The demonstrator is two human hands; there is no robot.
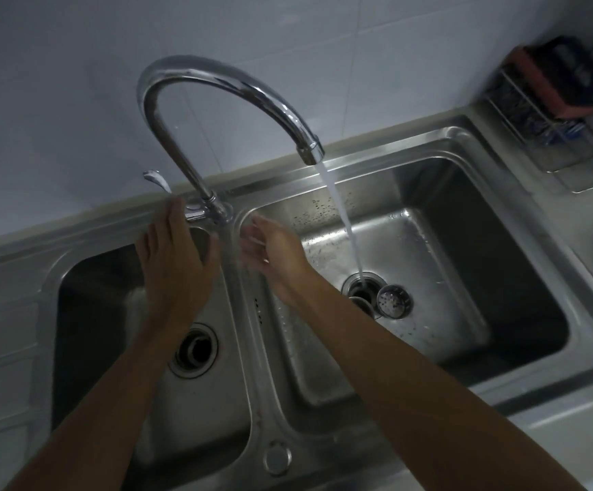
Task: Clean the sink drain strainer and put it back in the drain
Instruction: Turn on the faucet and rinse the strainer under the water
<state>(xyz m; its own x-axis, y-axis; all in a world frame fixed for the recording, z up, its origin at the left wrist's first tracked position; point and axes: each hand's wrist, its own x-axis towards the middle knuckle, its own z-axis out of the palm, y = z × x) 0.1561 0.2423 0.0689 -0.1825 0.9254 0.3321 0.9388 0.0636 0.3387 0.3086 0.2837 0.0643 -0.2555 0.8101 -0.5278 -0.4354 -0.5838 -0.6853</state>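
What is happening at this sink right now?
A person stands at a steel double sink with the tap running. The water falls into the right basin's open drain. The drain strainer lies tipped on the basin floor just beside that drain, not yet back in. The left hand reaches to the tap's base; the right hand, blurred, is open and holds nothing.

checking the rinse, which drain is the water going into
The right basin's drain: the water falls into it and the strainer lies at its rim. The left drain gets none.
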